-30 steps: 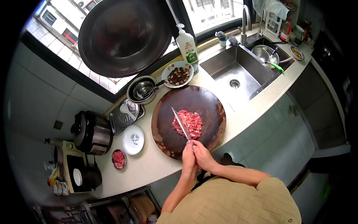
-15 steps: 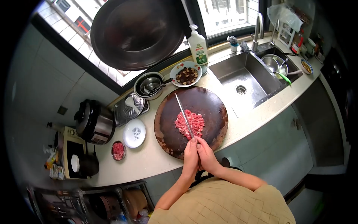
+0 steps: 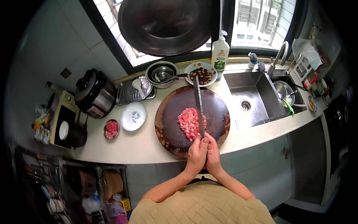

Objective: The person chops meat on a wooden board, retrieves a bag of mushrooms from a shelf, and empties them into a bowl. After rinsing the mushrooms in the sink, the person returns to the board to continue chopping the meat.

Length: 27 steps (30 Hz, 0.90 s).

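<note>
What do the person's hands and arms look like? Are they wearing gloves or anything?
No gloves! The left hand and right hand are both bare, and I can't see any rings, bracelets or watch. The forearms are bare too. The person wears a tan top with criss-cross lines making diamond shapes, and its sleeves don't cover the forearms.

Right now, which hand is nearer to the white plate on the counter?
The left. The white plate sits ahead and to the left of both hands; the left hand is closer, with the right hand just beyond it.
</note>
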Each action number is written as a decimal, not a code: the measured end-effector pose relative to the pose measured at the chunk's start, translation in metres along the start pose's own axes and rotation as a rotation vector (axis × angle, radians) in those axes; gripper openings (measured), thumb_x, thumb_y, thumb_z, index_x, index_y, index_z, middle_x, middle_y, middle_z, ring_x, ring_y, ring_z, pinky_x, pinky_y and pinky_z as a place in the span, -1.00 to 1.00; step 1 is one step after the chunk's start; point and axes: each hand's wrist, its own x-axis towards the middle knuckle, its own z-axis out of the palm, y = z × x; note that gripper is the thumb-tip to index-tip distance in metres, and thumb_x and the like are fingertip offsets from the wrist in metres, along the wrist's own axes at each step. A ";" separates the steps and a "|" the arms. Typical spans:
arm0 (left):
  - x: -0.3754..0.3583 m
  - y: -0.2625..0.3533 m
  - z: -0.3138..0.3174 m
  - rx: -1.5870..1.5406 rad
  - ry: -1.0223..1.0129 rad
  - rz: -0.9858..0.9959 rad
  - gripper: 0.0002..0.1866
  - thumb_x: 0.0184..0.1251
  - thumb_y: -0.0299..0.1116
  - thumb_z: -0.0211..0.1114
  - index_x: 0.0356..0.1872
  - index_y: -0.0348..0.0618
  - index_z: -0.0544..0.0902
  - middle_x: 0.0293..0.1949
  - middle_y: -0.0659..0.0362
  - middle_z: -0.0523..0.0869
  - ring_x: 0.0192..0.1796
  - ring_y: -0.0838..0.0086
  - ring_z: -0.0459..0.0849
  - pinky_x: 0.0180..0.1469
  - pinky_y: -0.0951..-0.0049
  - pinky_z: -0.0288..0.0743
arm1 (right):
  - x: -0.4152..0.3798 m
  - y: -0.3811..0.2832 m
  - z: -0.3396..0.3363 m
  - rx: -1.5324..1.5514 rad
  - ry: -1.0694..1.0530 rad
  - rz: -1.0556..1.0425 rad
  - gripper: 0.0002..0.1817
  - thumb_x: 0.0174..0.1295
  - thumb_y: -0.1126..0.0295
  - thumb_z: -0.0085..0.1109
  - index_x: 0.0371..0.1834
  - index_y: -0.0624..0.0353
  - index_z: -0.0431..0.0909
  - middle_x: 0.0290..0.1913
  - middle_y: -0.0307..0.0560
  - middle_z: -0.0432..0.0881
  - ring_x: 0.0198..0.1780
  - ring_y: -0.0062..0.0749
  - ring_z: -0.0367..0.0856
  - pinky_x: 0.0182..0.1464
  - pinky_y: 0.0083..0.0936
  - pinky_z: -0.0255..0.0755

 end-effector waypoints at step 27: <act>-0.016 -0.013 0.011 -0.084 0.186 0.010 -0.59 0.44 -0.03 -0.05 -0.17 -0.24 0.49 -0.36 -0.09 0.59 -0.32 0.14 0.59 -0.25 0.27 0.43 | 0.002 0.007 -0.009 -0.232 -0.026 -0.018 -0.54 0.45 0.13 -0.27 0.27 0.19 0.25 -0.17 -0.16 0.52 -0.38 -0.65 0.45 -0.34 -0.70 0.39</act>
